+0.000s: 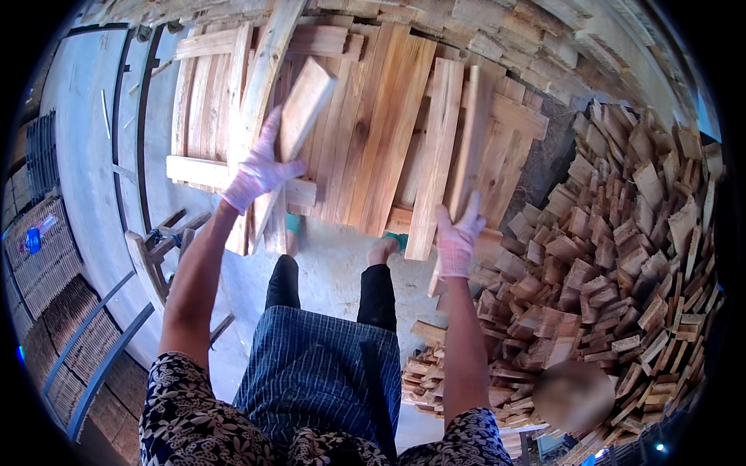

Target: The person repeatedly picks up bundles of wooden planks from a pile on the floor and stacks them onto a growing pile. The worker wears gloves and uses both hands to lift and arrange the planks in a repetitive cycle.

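Left of the central plank row (377, 124), the gloved left hand (263, 169) clamps a short board (305, 109) pointing lengthwise away from it; right of that row, the right hand (460, 237) grips a longer board (472, 128), likewise pointing away.

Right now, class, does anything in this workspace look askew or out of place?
Yes: the heap of wood pieces on the right lies jumbled at many angles, unlike the boards laid side by side ahead.
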### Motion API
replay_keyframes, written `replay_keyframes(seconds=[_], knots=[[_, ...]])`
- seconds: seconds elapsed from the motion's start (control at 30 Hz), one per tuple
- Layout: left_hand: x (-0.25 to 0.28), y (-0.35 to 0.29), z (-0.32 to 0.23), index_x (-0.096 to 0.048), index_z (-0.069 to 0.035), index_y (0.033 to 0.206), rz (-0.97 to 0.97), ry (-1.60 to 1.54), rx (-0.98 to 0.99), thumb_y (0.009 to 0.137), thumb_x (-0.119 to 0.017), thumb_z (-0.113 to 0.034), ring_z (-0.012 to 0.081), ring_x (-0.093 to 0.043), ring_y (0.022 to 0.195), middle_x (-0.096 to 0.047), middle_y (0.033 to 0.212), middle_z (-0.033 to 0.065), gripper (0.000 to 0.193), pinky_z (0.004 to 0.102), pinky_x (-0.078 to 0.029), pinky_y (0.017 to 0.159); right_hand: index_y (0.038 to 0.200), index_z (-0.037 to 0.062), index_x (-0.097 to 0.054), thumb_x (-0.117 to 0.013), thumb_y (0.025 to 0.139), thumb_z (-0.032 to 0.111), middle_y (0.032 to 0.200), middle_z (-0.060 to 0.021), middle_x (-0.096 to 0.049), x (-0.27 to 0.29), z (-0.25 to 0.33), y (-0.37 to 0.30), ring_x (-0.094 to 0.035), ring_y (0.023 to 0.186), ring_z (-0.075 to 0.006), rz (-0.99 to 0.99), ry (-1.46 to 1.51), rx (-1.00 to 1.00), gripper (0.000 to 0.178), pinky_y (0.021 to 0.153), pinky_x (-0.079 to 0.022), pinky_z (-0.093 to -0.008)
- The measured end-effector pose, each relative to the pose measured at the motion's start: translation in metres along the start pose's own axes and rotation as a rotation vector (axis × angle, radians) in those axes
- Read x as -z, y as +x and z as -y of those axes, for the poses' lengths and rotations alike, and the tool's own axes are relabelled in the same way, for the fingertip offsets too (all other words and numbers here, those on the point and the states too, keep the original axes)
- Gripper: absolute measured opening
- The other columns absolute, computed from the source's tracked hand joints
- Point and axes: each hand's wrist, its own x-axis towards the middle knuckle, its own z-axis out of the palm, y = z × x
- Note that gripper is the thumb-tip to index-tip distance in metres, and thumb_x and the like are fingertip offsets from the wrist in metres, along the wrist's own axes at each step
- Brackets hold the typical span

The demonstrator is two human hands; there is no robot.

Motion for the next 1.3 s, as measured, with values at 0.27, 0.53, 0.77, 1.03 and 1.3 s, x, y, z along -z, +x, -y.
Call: replay_keyframes(seconds=[0.27,0.53,0.77,1.03,1.3], knots=[[0.071,-0.018,-0.044,-0.008,-0.008,0.165,0.042,-0.446,-0.002,0.075,-0.085,-0.018,0.0169,-0.057,0.093,-0.059,0.107,0.0079,0.118,0.0311,-0.051,0.086,0.157,0.0185,-0.034,-0.058,0.1,0.044,0.133,-0.0326,-0.046,-0.003,-0.062,0.062,-0.054,0.116,-0.0488,-0.101,-0.509,0.044,0.067,0.1,-0.046,-0.0538],[0.13,-0.017,-0.03,-0.01,-0.007,0.165,-0.235,-0.138,0.167,0.081,-0.079,-0.033,0.0245,-0.06,0.093,-0.057,0.115,0.0177,0.111,0.0374,-0.053,0.078,0.158,0.0177,-0.032,-0.06,0.101,0.04,0.139,-0.0347,-0.039,-0.1,-0.027,0.038,-0.048,0.124,-0.05,-0.098,-0.157,0.126,0.067,0.105,-0.044,-0.0506],[0.018,0.058,0.037,-0.009,-0.013,0.165,-0.322,0.463,0.262,0.081,-0.08,-0.043,0.0437,-0.052,0.128,-0.049,0.138,0.03,0.114,0.0478,-0.045,0.108,0.158,0.0144,-0.031,-0.062,0.097,0.031,0.146,-0.0325,-0.038,-0.023,-0.055,0.033,-0.044,0.131,-0.0499,0.188,-0.282,0.447,0.071,0.111,-0.039,-0.0509],[0.07,0.013,0.059,-0.021,-0.013,0.163,-0.267,0.357,0.092,0.076,-0.085,-0.04,0.0448,-0.048,0.131,-0.046,0.139,0.0311,0.111,0.0487,-0.041,0.111,0.154,0.0223,-0.032,-0.088,0.067,0.039,0.135,-0.0128,-0.05,0.042,-0.163,0.056,-0.05,0.128,-0.0344,0.113,-1.389,0.631,0.105,0.107,-0.039,-0.0535],[0.132,0.017,0.089,-0.027,-0.018,0.162,-0.243,0.721,0.288,0.082,-0.079,-0.041,0.0452,-0.049,0.131,-0.046,0.141,0.0303,0.098,0.0511,-0.041,0.111,0.144,0.02,-0.043,-0.063,0.091,0.026,0.12,-0.0098,-0.052,0.032,-0.155,0.065,-0.053,0.114,-0.0306,0.152,-1.522,0.58,0.057,0.101,-0.042,-0.0527]])
